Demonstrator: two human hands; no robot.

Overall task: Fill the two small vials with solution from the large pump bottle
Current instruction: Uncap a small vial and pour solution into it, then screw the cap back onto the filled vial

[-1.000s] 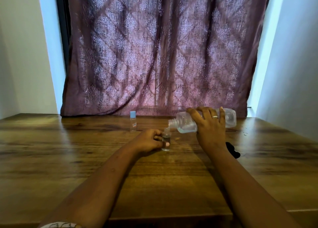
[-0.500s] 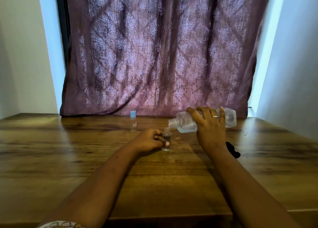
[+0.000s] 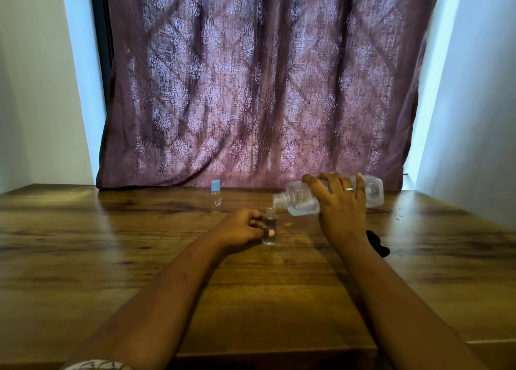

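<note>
Near the tabletop's (image 3: 111, 258) middle, my left hand (image 3: 243, 227) pinches the light, tippable small clear vial (image 3: 269, 227); my right hand (image 3: 342, 205) clamps the slippery clear pump bottle (image 3: 307, 199) mid-body.

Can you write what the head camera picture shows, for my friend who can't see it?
A person's right hand tips a large clear bottle on its side, its open neck just over a small open vial that the left hand steadies upright on a wooden table. A second vial with a blue cap stands farther back, before a purple patterned curtain.
</note>
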